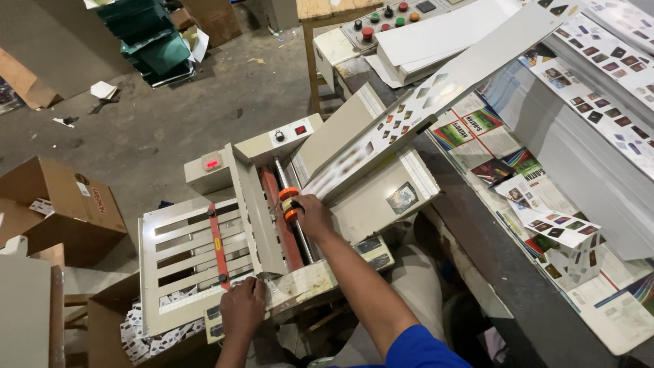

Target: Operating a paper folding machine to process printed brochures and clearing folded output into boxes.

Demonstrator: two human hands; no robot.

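Note:
A beige tabletop paper machine (pixel 381 177) with a metal roller, orange rings and a red bar stands in front of me. My right hand (pixel 310 212) rests at the roller by the orange rings and holds the near end of a long white printed card sheet (pixel 443 85) that slants up to the right over the feed table. My left hand (pixel 243 307) lies on the machine's near edge, beside the slotted white output tray (pixel 180 262) with its red stop strip. Its fingers are curled on the frame.
Stacks of printed sheets (pixel 599 116) cover the bench on the right, with folded printed pieces (pixel 555 235) nearer. A control panel with coloured buttons (pixel 388 17) sits behind. Cardboard boxes (pixel 65 204) stand on the floor to the left, and green bins (pixel 146 37) far left.

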